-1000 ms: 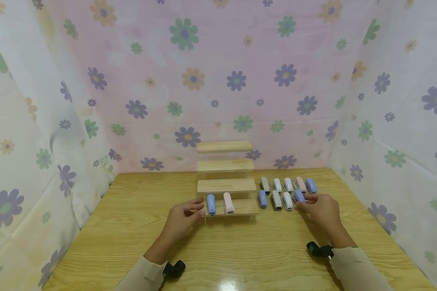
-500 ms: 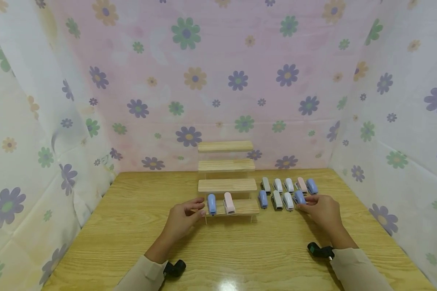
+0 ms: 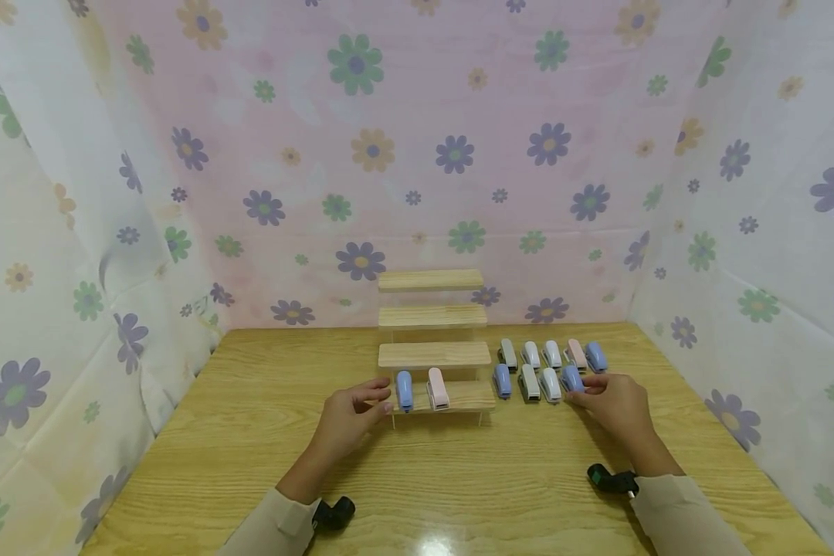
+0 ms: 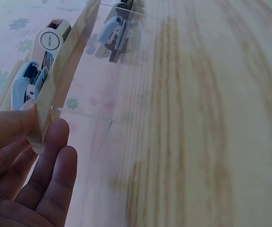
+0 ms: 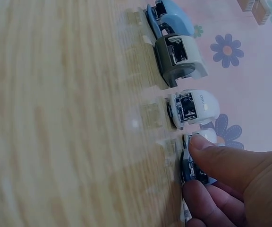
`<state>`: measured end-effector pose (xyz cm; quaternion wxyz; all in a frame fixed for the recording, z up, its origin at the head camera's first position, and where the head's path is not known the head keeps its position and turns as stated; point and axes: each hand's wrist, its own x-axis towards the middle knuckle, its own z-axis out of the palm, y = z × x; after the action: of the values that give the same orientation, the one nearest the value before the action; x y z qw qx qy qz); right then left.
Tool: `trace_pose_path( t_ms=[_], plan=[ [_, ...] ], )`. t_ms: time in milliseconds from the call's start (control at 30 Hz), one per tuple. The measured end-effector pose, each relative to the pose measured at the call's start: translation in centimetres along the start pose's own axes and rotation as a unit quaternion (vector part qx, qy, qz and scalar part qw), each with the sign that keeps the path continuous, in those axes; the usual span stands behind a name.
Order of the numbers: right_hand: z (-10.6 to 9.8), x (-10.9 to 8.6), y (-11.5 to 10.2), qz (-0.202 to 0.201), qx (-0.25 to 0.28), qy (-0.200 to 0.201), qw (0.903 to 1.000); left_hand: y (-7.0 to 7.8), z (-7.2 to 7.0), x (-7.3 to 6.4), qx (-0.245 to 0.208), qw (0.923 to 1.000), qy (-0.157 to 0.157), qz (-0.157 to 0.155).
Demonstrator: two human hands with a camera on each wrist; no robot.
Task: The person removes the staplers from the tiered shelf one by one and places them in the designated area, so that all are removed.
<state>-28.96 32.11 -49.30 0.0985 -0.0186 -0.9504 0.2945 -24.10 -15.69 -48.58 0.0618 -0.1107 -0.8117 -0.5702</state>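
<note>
My left hand point(image 3: 347, 417) is at the left end of the lowest board of a stepped wooden display rack point(image 3: 434, 355). In the left wrist view, thumb and fingers grip the end of that board point(image 4: 63, 78). On it stand a blue mini stapler point(image 3: 405, 390) and a pink stapler point(image 3: 438, 388). My right hand point(image 3: 615, 405) pinches a blue stapler point(image 3: 571, 378) at the right end of the front row on the table. The right wrist view shows thumb and fingers on this stapler point(image 5: 197, 168), partly covering it, with a white stapler point(image 5: 199, 106) beside it.
Right of the rack, the front row also has a blue stapler point(image 3: 503, 381), a grey stapler point(image 3: 529, 382) and a white stapler point(image 3: 550, 384). Behind stand several more, including a pink stapler point(image 3: 575, 354). Flowered cloth point(image 3: 417, 154) surrounds the wooden table point(image 3: 264, 371).
</note>
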Motion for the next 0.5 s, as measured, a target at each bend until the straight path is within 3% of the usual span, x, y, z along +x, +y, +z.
trace_pose_path(
  t_ms=[200,500],
  plan=[
    [-0.05,-0.13,-0.1,0.001,0.001,-0.004,1.0,0.14,0.1,-0.01,-0.025,0.9995,-0.008,-0.015],
    [-0.24,-0.3,-0.39,0.01,0.011,-0.018,0.9997,0.32,0.15,-0.09,-0.014,0.9997,-0.003,-0.019]
  ],
)
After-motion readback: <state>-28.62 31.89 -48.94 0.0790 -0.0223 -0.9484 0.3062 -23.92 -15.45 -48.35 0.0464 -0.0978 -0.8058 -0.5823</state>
